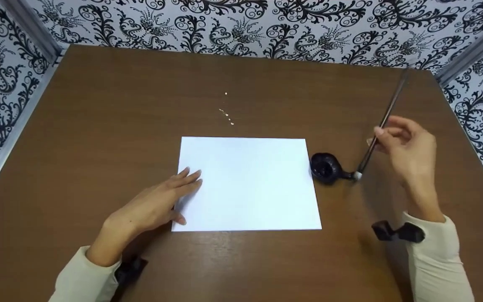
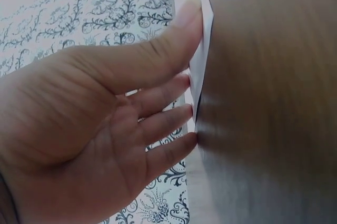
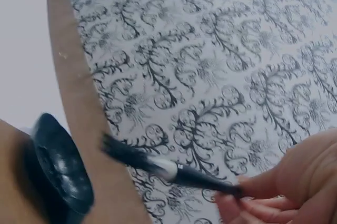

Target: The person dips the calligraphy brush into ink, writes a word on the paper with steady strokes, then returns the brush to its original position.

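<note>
A sheet of white paper point(image 1: 250, 184) lies flat on the brown table. My left hand point(image 1: 153, 205) rests on its left side, fingers fairly straight and spread; in the left wrist view the thumb point(image 2: 181, 29) and fingertips touch the paper point(image 2: 200, 60). My right hand point(image 1: 415, 149) pinches a paintbrush point(image 1: 386, 113) by its dark handle, between thumb and fingers. Its pale ferrule point(image 1: 357, 176) and dark bristles point(image 3: 124, 150) point down and left. Just right of the paper sits a small black dish point(image 1: 325, 167); the bristles are at its right side in the head view.
Several small pale flecks point(image 1: 226, 114) mark the table point(image 1: 141, 105) behind the paper. Black-and-white patterned wallpaper point(image 1: 233, 25) surrounds the table's far side. A dark wrist strap point(image 1: 409, 232) sits by the right sleeve point(image 1: 434, 251).
</note>
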A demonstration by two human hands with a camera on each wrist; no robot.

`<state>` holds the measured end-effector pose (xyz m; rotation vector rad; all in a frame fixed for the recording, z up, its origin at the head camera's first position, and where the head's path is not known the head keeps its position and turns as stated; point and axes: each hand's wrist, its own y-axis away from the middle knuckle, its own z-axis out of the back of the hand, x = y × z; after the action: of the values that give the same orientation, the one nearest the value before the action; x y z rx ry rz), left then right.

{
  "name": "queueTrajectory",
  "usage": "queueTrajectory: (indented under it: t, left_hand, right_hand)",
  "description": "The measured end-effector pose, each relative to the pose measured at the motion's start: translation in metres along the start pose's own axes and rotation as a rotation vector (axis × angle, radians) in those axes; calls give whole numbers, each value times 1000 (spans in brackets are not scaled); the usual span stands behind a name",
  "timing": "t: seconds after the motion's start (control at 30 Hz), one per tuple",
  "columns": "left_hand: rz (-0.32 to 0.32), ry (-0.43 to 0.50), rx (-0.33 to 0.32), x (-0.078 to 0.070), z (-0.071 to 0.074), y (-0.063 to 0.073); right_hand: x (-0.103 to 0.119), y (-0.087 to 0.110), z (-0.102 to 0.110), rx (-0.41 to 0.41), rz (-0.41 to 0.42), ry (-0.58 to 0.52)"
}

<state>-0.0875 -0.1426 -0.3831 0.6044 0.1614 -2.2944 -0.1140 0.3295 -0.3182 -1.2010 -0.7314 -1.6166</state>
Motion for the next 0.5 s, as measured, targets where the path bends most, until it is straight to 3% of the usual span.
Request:
queueTrajectory:
  t: [0.1,0.2,0.3,0.5]
  left_hand:
    - [2,-10,-7,-2,-1,-1]
    - [8,-11,-4,-4,-1,-1]
    - [11,-13,1,-5,-1,-1]
    - [7,-16,-4,-5,-1,0]
  right_hand:
    - [-1,2,-10,-50,15,-313]
    - [-6,2,-19,-63,33,-410]
    - [-14,2,-26,-60,45,-396]
    - [-24,0,-31,-29,68,-225]
